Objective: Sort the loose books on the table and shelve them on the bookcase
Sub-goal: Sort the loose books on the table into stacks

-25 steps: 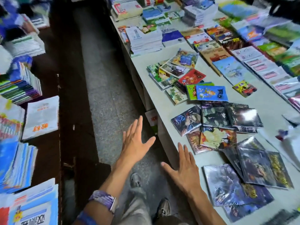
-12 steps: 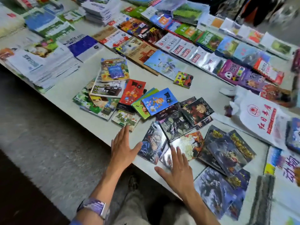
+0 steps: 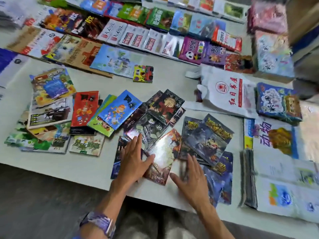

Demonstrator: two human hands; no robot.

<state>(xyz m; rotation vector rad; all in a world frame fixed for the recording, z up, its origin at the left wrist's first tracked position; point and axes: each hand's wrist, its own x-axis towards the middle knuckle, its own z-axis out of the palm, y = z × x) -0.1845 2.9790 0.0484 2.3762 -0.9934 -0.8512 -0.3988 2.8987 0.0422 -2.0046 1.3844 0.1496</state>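
While both hands lie flat with fingers straight and spread, neither grips anything. The left hand (image 3: 133,162) rests on a dark glossy book (image 3: 119,156) at the near edge of the white table (image 3: 69,167), its thumb reaching onto a shiny wrapped book (image 3: 164,152) just to its right. A purple wristband (image 3: 99,223) circles the left wrist. The right hand (image 3: 191,180), blurred at the fingers, lies near the table edge between that shiny book and a fan of dark blue books (image 3: 209,135) on its right; whether it presses a book or the bare table, I cannot tell. Farther off, a blue comic (image 3: 119,109) overlaps a green one, with a red comic (image 3: 84,108) just left of them. A small yellow-and-purple book (image 3: 143,73) sits alone beyond. A white plastic bag (image 3: 229,95) with red print lies to the far right. Rows of books (image 3: 134,38) line the far side.
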